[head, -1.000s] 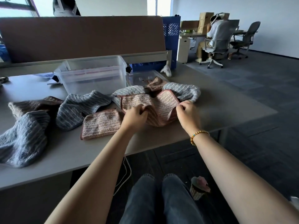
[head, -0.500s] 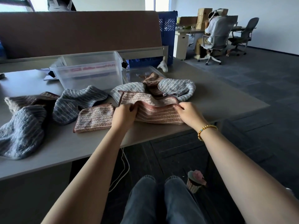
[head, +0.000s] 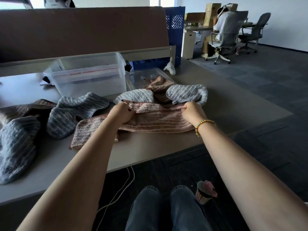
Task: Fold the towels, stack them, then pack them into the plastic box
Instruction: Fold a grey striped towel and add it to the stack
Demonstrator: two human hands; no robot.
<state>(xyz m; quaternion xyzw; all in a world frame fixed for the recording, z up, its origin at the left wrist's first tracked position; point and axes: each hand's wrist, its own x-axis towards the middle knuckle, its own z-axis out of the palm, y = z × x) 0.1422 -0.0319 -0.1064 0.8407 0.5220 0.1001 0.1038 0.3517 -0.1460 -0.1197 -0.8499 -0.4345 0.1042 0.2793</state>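
A: Entry, head view. Where is the work piece?

B: The pink striped towel (head: 156, 121) lies on the surface (head: 150, 147) near its front edge, straight ahead of the person. Its long axis runs left to right, roughly parallel to that edge.

A: Hands?

B: The left hand (head: 122, 114) is closed on the towel's far left corner, and the right hand (head: 191, 110) is closed on the far right corner. Both pinch the far hem; a flap of it is doubled over between them. Exact finger placement is hard to read, since the cloth hides the fingertips.

A: The relation that matters for the next move?

B: The held hem is the far one and the free hem is the near one, so a fold across the short axis would likely run towards the body. Neither hand is nearer; they sit level at opposite ends.

A: Other items?

B: An already folded pink towel (head: 88, 133) lies just left, partly under the left forearm. Grey towels (head: 73, 114) lie unfolded further left and behind. The plastic box (head: 88, 77) stands behind and left, well apart, nearer the left hand; no towel shows in it.

A: Progress?

B: Early, by judgement. One towel folded, none packed.
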